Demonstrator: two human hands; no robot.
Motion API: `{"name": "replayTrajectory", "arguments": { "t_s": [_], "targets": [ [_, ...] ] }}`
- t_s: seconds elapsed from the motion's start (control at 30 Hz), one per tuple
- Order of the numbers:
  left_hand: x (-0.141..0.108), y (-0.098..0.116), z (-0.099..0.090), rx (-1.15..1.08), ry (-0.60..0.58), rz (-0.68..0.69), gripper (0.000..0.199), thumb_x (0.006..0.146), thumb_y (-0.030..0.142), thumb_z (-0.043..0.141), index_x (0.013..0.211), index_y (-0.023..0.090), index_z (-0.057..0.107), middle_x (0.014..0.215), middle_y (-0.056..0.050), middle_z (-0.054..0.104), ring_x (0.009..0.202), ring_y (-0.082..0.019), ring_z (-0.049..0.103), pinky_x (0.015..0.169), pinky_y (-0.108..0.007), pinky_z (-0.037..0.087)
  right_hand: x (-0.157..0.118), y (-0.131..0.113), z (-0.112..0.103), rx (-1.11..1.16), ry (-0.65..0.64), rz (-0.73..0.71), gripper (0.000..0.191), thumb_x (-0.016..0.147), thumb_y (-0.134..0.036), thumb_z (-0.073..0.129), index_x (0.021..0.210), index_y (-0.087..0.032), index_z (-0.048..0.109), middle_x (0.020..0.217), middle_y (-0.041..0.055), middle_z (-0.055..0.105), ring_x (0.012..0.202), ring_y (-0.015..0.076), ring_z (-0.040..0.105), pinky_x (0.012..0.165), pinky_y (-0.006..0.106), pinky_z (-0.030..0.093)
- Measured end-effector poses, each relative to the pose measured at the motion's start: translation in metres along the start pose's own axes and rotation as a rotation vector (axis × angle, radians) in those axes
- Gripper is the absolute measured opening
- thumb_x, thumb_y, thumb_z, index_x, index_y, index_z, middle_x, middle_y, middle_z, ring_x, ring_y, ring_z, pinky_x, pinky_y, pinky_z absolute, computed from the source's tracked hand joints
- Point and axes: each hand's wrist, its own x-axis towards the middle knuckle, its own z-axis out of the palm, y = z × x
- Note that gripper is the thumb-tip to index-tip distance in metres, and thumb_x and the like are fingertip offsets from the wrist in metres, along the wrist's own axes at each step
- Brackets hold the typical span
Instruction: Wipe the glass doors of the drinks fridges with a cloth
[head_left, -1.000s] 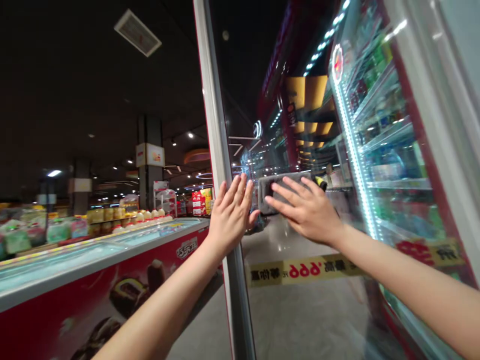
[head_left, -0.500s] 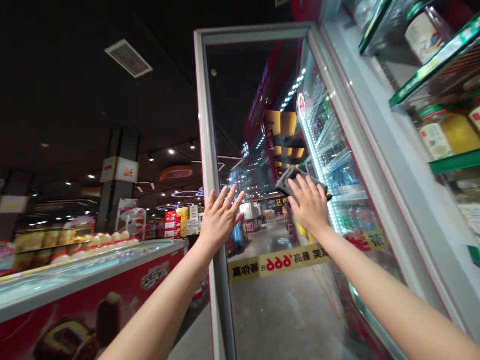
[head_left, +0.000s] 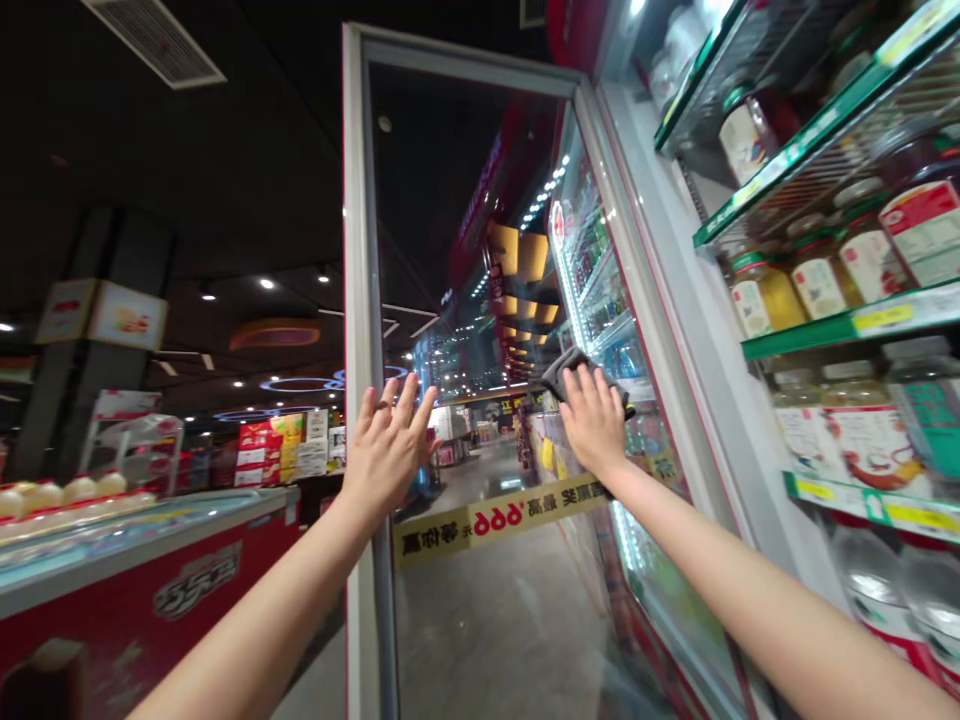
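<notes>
A framed glass door point(head_left: 356, 300) stands open in front of me, with a yellow printed strip point(head_left: 442, 535) across its glass. My left hand point(head_left: 391, 440) rests at the door's left frame, fingers spread and reaching over the glass, with nothing in it. Against the glass on the right, my right hand point(head_left: 595, 425) holds a dark grey cloth point(head_left: 559, 375) under its laid-out fingers. Part of the cloth is hidden by that hand, and a small yellow bit shows at its right edge.
Right of the door, cooler shelves point(head_left: 817, 325) with green price rails carry several bottles point(head_left: 765, 295) and jars. A red chest freezer point(head_left: 247, 560) stands at the left, with white-capped bottles point(head_left: 82, 490) beyond it. Stacked boxes point(head_left: 281, 445) are farther back.
The view has turned right, bringing more of the shelves into sight. My right hand and the cloth have slid slightly right and down on the glass. My left hand stays at the frame.
</notes>
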Motion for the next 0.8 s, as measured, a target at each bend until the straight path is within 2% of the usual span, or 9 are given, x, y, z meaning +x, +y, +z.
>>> {"name": "replayTrajectory", "arguments": {
  "t_s": [0.07,0.13,0.23,0.33,0.4,0.5,0.57,0.7,0.8],
  "targets": [
    [0.003,0.01,0.001,-0.006,0.027,-0.049,0.067,0.094,0.039,0.058,0.153,0.014,0.041,0.164,-0.017,0.021,0.154,-0.035,0.014,0.126,-0.057,0.017,-0.005,-0.002,-0.002,0.01,-0.052,-0.19,0.055,0.101,-0.031,0.043,0.156,-0.024,0.038,0.164,0.0093,0.035,0.152,0.0323,0.025,0.119,0.058,0.027],
    [0.006,0.017,-0.001,-0.018,0.043,-0.055,0.069,0.094,0.038,0.058,0.156,0.014,0.036,0.165,-0.017,0.015,0.155,-0.034,0.013,0.126,-0.056,0.018,0.005,0.002,-0.004,0.021,-0.084,-0.26,0.055,0.101,-0.031,0.044,0.156,-0.028,0.038,0.165,0.0062,0.034,0.153,0.0302,0.025,0.121,0.058,0.025],
    [0.007,0.021,-0.008,-0.032,0.004,-0.005,0.066,0.096,0.038,0.057,0.156,0.023,0.035,0.166,-0.012,0.014,0.155,-0.031,0.016,0.126,-0.054,0.02,0.023,0.031,-0.002,0.015,-0.067,-0.041,0.054,0.103,-0.031,0.04,0.156,-0.026,0.037,0.164,0.0071,0.034,0.152,0.0294,0.027,0.12,0.057,0.027],
    [0.007,0.022,-0.014,-0.038,-0.021,0.017,0.062,0.096,0.038,0.056,0.155,0.028,0.038,0.166,-0.009,0.015,0.154,-0.032,0.016,0.125,-0.054,0.023,0.01,0.064,0.003,0.001,-0.013,0.233,0.056,0.103,-0.031,0.038,0.157,-0.021,0.034,0.162,0.0129,0.037,0.151,0.0319,0.029,0.116,0.059,0.033],
    [0.007,0.023,-0.015,-0.048,-0.022,0.025,0.063,0.095,0.036,0.056,0.155,0.027,0.038,0.166,-0.009,0.015,0.154,-0.033,0.015,0.124,-0.054,0.024,-0.013,0.073,0.005,0.01,0.017,0.241,0.057,0.102,-0.029,0.038,0.159,-0.021,0.032,0.161,0.0147,0.038,0.151,0.0326,0.028,0.116,0.06,0.034],
    [0.008,0.022,-0.013,-0.065,-0.006,0.05,0.063,0.096,0.032,0.053,0.156,0.027,0.035,0.167,-0.008,0.012,0.154,-0.034,0.014,0.123,-0.056,0.025,-0.027,0.07,0.004,0.026,-0.022,0.039,0.058,0.101,-0.026,0.04,0.159,-0.024,0.032,0.163,0.0111,0.036,0.153,0.0309,0.024,0.119,0.058,0.03],
    [0.009,0.02,-0.01,-0.078,0.017,0.061,0.063,0.098,0.031,0.049,0.158,0.03,0.031,0.168,-0.006,0.009,0.154,-0.034,0.013,0.123,-0.058,0.026,-0.01,0.069,0.003,0.011,-0.067,-0.042,0.056,0.101,-0.023,0.039,0.157,-0.025,0.036,0.164,0.008,0.034,0.154,0.0292,0.024,0.121,0.054,0.03],
    [0.009,0.016,-0.007,-0.09,0.04,0.096,0.063,0.099,0.035,0.045,0.159,0.033,0.026,0.168,-0.003,0.004,0.155,-0.033,0.012,0.122,-0.059,0.026,0.05,0.094,-0.004,-0.069,-0.082,0.062,0.058,0.098,-0.011,0.032,0.154,-0.018,0.042,0.162,0.0093,0.039,0.15,0.029,0.033,0.117,0.048,0.035],
    [0.01,0.015,-0.007,-0.097,0.063,0.124,0.061,0.099,0.037,0.043,0.158,0.033,0.028,0.168,-0.003,0.004,0.155,-0.034,0.014,0.121,-0.06,0.026,0.056,0.122,-0.008,-0.133,-0.076,0.062,0.059,0.095,-0.006,0.032,0.152,-0.014,0.044,0.157,0.0135,0.045,0.145,0.03,0.041,0.112,0.048,0.039]
  ]
}}
